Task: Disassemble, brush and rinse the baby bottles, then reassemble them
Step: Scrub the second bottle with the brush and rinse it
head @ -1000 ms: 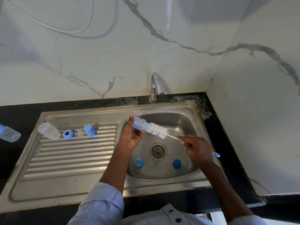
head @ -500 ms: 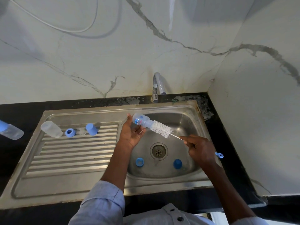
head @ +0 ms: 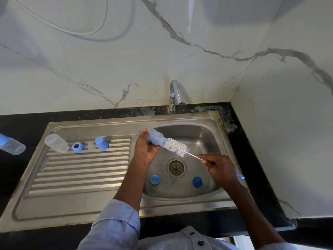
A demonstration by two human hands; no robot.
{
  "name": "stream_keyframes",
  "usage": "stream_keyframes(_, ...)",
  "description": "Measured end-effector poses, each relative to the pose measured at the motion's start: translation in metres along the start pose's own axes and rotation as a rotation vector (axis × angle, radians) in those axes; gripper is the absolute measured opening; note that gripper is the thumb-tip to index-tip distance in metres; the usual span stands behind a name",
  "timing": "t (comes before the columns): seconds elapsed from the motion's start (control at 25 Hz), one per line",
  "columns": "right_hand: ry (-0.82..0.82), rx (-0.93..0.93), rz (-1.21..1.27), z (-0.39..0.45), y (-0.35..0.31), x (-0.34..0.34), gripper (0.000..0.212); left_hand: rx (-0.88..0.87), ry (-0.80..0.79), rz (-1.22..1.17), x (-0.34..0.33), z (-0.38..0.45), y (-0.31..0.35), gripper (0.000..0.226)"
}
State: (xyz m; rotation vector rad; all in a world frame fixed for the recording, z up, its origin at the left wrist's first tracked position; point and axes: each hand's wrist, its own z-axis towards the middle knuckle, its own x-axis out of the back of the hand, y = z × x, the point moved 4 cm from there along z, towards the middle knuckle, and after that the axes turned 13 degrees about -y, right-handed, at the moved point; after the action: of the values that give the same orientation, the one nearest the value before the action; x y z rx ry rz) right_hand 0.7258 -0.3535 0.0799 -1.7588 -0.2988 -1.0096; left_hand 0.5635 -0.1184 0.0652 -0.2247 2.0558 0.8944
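White marble-look wall [head: 111, 65] with grey veins fills the back and the right side, meeting in a corner; a pale cable [head: 75, 31] loops across its upper left. Black countertop [head: 23, 123] runs under it, stained near the corner. Steel sink unit [head: 81, 210] set into it: ribbed drainboard [head: 81, 170] left of the grip, basin [head: 203, 141] directly below the grip, round drain [head: 176, 167] under and between the hands. Chrome tap [head: 174, 95] stands behind the grip at the wall. Light blue sleeve [head: 117, 224] at bottom. Left hand [head: 146, 150] grips a clear baby bottle [head: 155, 138] over the basin's left rim, bottle lying tilted, mouth pointing right. Right hand [head: 220, 168] pinches the wire stem of a bottle brush [head: 177, 147], white bristles mostly outside the bottle mouth, tip just inside; blue handle end [head: 240, 176] sticks out behind that hand. Far left of the grip, a capped bottle [head: 11, 145] lies on the counter. On the drainboard left of the grip: an open clear bottle [head: 56, 143] on its side, a blue ring [head: 77, 146], a clear teat [head: 91, 145] (hard to make out), a blue cap [head: 101, 143]. In the basin below the grip: a second blue ring [head: 155, 179] left of the drain, a second blue cap [head: 197, 181] right of it.
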Motion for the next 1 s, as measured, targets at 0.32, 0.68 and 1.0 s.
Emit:
stream_keyframes(0.32, 0.009, -0.028, -0.044, -0.002, -0.002, 0.0, 0.03, 0.043, 0.091, 0.126, 0.011, -0.004, -0.003, 0.027)
stream_keyframes(0.68, 0.059, 0.048, -0.103, 0.0, -0.006, 0.003, 0.03, 0.075, 0.161, 0.157, 0.023, 0.001, -0.003, 0.025)
stream_keyframes(1.0, 0.065, 0.073, -0.141, 0.001, -0.009, 0.004, 0.032, 0.138, 0.153, 0.164, 0.027, 0.005, -0.009, 0.023)
